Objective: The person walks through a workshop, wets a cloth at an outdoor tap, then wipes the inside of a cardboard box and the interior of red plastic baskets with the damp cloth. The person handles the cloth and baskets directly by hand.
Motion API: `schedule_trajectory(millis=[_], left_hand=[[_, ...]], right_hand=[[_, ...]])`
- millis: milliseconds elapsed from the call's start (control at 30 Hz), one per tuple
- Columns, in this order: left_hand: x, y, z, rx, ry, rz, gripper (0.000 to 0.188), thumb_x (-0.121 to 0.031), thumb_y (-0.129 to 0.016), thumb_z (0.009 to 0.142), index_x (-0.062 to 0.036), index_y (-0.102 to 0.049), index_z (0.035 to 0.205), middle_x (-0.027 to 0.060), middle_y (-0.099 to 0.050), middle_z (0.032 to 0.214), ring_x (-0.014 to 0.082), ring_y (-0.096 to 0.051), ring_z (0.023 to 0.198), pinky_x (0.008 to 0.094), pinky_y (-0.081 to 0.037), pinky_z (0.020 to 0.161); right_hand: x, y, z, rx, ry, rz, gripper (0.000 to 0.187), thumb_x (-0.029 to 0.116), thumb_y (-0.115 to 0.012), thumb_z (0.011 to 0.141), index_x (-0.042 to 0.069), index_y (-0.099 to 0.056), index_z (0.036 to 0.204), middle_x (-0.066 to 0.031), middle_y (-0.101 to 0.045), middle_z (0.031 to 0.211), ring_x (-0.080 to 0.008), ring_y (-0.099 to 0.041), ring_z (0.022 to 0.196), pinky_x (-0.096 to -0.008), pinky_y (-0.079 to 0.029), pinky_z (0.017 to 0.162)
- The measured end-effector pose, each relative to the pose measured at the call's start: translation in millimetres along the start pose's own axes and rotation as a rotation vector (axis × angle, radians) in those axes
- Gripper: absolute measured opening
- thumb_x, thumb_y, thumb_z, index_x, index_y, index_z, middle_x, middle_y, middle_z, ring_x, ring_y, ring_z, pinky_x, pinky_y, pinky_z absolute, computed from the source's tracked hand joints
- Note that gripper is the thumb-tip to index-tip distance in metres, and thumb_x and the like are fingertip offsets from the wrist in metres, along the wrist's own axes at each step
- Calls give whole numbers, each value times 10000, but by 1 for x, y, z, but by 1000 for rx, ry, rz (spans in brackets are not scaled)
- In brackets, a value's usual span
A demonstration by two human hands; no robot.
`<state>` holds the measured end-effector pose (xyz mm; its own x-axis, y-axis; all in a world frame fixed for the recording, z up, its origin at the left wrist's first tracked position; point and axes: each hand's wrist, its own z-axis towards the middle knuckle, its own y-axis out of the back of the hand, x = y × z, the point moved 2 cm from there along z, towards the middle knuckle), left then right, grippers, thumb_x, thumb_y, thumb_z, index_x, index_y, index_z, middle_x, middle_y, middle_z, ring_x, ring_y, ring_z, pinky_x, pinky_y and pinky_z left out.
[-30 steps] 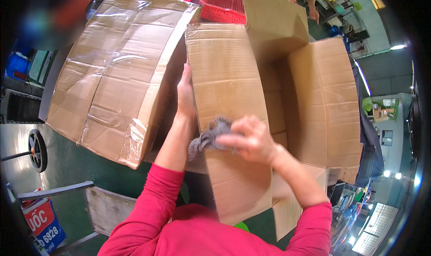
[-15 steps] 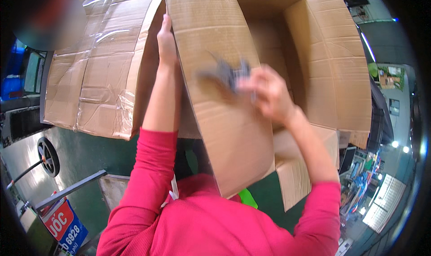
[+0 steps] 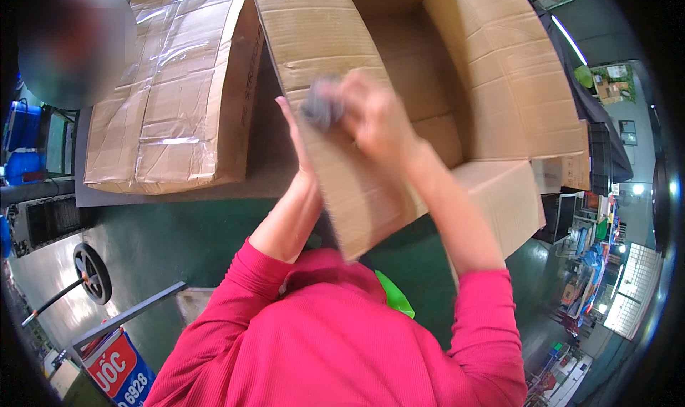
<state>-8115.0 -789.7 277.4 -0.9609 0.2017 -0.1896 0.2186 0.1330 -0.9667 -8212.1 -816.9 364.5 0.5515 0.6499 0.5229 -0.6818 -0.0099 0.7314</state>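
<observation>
A large open cardboard box [image 3: 514, 86] stands before me, its near left flap [image 3: 307, 36] folded out toward my body. My right hand [image 3: 378, 121] is closed on a crumpled grey rag [image 3: 322, 109], pressed to the flap's face; motion smears both. Along the flap's left edge, my left hand [image 3: 301, 146] lies with its fingers stretched out against the back of the cardboard. Part of that hand is hidden by the flap. Inside the box, brown walls and bottom show.
Left of the box, a taped carton [image 3: 160, 114] rests on a dark tabletop [image 3: 260, 171]. A person [image 3: 75, 47] is at the upper left. A black wheel [image 3: 93, 273] and a red-blue sign [image 3: 121, 368] stand lower left. Something bright green [image 3: 394, 296] shows beside me.
My right hand has swept the rag left and upward across the flap. My left hand has slid down the flap's edge toward me. The flap and box sit higher in view.
</observation>
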Motion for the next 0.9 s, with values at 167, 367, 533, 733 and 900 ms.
schedule_trajectory(millis=[167,367,533,733,900], left_hand=[[-12,-20,12,76,86,18,794,-700,-265,881,-71,-386,1351,126,-493,1251,280,-475,1136,410,-375,1005],[-1,-4,7,-13,131,-108,696,-622,-302,909,-119,-368,1385,141,-425,1370,309,-446,1221,451,-317,1063],[-16,28,19,-153,-223,96,602,-538,-401,902,-92,-456,1303,146,-508,1282,299,-520,1129,451,-386,1005],[-19,8,4,1,128,-24,578,-494,-489,857,-39,-520,1212,168,-580,1160,290,-575,1028,436,-439,946],[-36,-4,7,-209,19,200,557,-454,-508,860,4,-545,1175,179,-605,1116,289,-601,966,413,-472,886]], right_hand=[[60,-4,-62,137,187,22,378,133,-655,682,239,-661,1044,-40,-548,856,-239,-556,832,-367,-448,729],[-28,-40,68,-60,41,-255,252,188,-648,783,265,-662,1023,-72,-554,910,-266,-562,859,-404,-432,716],[9,-42,18,60,155,-107,291,151,-648,768,208,-668,1053,-71,-572,895,-270,-564,863,-389,-459,730],[50,11,-95,250,152,-65,384,113,-675,649,200,-696,1023,-43,-571,884,-251,-554,811,-366,-464,710],[-61,18,1,-27,54,-267,380,14,-645,724,169,-665,1071,-87,-538,870,-259,-552,809,-338,-468,690]])
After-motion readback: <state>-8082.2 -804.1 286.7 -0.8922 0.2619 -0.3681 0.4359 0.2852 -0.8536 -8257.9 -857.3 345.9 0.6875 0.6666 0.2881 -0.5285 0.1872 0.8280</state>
